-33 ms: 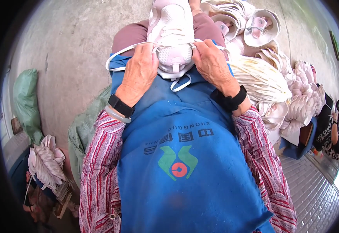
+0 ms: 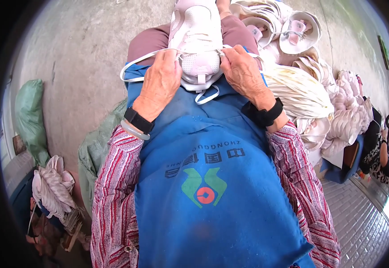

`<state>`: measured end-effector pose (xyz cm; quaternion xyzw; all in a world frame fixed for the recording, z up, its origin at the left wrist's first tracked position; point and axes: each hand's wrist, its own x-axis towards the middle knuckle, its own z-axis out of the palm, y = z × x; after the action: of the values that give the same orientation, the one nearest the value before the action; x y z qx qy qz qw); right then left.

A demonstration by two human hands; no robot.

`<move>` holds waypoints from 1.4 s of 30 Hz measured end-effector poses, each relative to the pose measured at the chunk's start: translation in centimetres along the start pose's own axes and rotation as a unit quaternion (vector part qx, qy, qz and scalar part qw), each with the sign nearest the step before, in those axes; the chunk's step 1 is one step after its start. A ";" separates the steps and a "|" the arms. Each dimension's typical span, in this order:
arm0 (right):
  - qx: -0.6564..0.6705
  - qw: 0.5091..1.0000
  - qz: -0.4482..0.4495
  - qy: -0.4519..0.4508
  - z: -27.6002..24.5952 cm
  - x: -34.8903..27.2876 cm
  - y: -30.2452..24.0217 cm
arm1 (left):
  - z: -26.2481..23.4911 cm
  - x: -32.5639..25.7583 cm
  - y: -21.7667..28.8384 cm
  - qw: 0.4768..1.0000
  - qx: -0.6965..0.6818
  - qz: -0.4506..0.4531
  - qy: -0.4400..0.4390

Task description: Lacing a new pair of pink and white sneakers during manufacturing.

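A pale pink and white shoe upper lies between my knees, its mesh toe or tongue end towards me. My left hand is closed in a pinch on a white shoelace at the shoe's left side. On the right side, my right hand pinches the lace too, close against the shoe. The lace runs across the shoe between both hands, and a loop of it hangs over my blue apron. Fingertips of both hands are partly hidden.
To my right lie a bundle of white laces and heaps of pale shoe uppers. More pieces are stacked at the lower left, near green sacks. Another person is at the far right.
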<state>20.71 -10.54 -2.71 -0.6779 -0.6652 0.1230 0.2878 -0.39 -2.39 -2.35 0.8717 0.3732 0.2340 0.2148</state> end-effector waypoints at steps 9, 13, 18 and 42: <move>-0.025 0.999 0.026 0.021 0.6 -0.8 -1.2 | -0.8 0.7 1.2 0.998 -0.032 -0.018 -0.047; -0.002 0.997 0.063 0.045 0.1 -1.0 -1.7 | -0.9 0.5 1.5 0.999 -0.022 -0.010 -0.036; -0.053 0.998 0.033 0.014 0.3 -1.1 -2.1 | -1.0 0.8 1.9 0.996 0.043 0.037 -0.071; 0.033 0.999 0.025 0.036 0.3 -1.7 -1.1 | 2.5 2.5 4.8 0.990 -0.098 0.001 -0.097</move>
<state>19.48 -12.15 -2.66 -0.6881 -0.6332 0.1277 0.3305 5.22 -4.06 -1.11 0.8653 0.3251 0.1842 0.3340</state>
